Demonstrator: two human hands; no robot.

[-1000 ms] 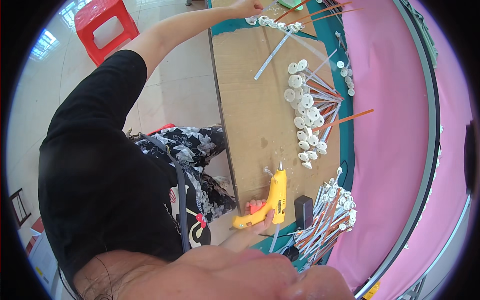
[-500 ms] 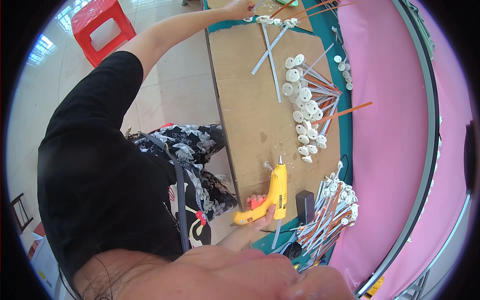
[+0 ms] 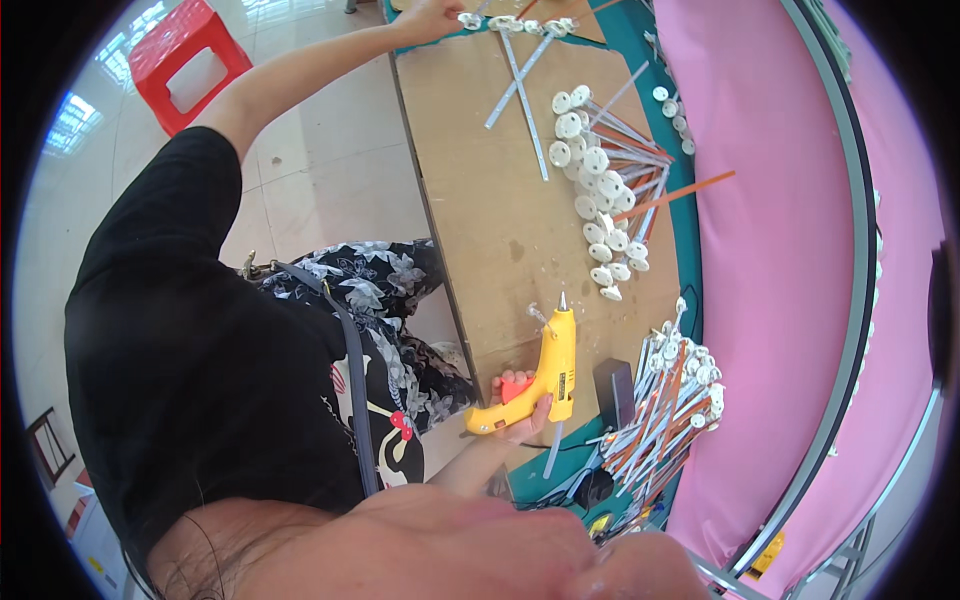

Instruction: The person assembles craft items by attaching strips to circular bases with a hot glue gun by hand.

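Note:
My left hand [image 3: 430, 20] reaches to the table's far end, fingers closed at the edge of a white disc [image 3: 470, 20]. What they pinch is too small to make out. Beside it, several white discs [image 3: 510, 24] lie in a row with clear and orange strips crossing below. My right hand [image 3: 528, 428] wraps round the handle of a yellow hot glue gun [image 3: 557, 365], fingers at its red trigger [image 3: 515, 388]. The nozzle points up the picture, over the cardboard [image 3: 480, 230]. A clear glue stick [image 3: 552, 455] sticks out behind.
Several white discs on strips [image 3: 608, 185] are piled along the cardboard's right side. A bundle of similar pieces [image 3: 660, 410] lies beside a dark box [image 3: 614, 392]. Pink cloth [image 3: 780, 250] hangs beyond the table. A red stool [image 3: 190, 60] stands on the floor at upper left.
My left hand has moved slightly left, toward the table's near edge, beside the single white disc. The right hand keeps the glue gun in nearly the same place. The whole view has shifted slightly.

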